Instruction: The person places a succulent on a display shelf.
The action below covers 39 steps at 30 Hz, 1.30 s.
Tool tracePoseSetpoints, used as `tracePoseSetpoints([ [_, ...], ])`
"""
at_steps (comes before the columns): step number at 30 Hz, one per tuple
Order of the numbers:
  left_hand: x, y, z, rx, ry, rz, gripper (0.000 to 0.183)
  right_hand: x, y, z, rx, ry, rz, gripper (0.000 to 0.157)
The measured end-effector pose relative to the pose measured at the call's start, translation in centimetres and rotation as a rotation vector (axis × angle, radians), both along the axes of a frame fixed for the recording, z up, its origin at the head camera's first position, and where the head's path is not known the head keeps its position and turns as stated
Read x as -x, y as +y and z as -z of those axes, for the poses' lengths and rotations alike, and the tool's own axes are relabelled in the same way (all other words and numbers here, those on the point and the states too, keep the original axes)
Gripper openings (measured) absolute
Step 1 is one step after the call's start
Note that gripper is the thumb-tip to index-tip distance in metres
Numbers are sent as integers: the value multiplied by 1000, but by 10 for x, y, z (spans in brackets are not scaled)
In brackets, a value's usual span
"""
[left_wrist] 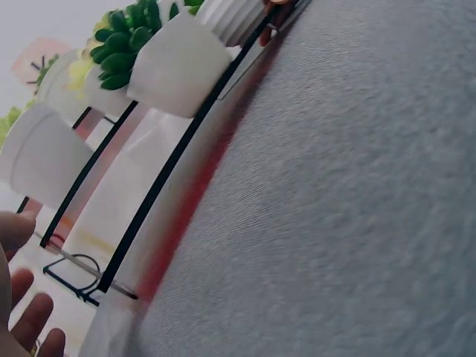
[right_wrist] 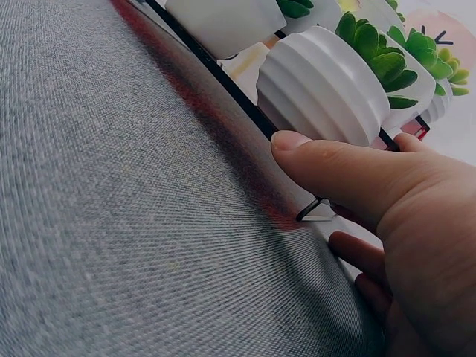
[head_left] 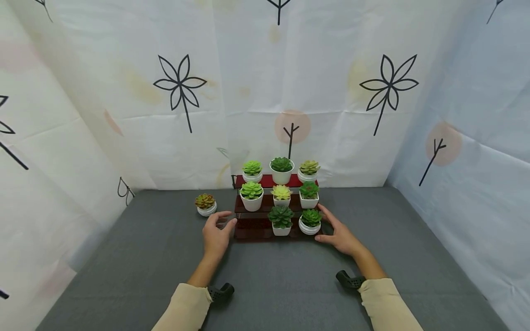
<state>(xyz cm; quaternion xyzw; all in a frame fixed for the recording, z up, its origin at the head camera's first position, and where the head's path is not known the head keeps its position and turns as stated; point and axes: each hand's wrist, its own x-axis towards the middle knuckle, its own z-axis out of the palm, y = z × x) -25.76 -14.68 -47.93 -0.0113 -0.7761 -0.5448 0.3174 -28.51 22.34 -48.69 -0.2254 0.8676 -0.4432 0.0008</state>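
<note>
A three-tier dark red plant stand [head_left: 253,230] with black rails carries several potted succulents. Three pots are on top, three in the middle; a dark green succulent [head_left: 281,219] and a green succulent in a ribbed white pot [head_left: 309,228] sit on the bottom tier, whose left part is bare. Beside the stand's left end is my left hand [head_left: 217,235], its fingers loosely bent and holding nothing; the left wrist view shows a gap to the frame. My right hand [head_left: 340,235] grips the stand's right end, thumb at the bottom front rail and forefinger farther back.
A brownish succulent in a white pot [head_left: 206,208] stands alone on the grey tabletop [head_left: 285,285], left of the stand. White patterned cloth [head_left: 248,92] hangs behind and at both sides. A black cord loop [head_left: 125,191] lies against the left cloth.
</note>
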Motion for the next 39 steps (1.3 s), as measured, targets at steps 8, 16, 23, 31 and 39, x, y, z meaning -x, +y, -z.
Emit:
tracePoseSetpoints([
  [8,5,-15,3,-111,-82,-155,27,0,-2,0,5,21,4,91],
  [16,13,-29,2,-251,-175,-218,34,1,1,3,20,1,-1,94],
  [23,18,-40,3,-291,-263,-214,45,2,1,1,-1,14,-5,92],
  [31,26,-51,3,-262,-296,-248,50,1,2,0,22,-5,-9,92],
  [39,36,-60,3,-196,-334,-262,53,-2,0,-2,19,-7,-13,91],
])
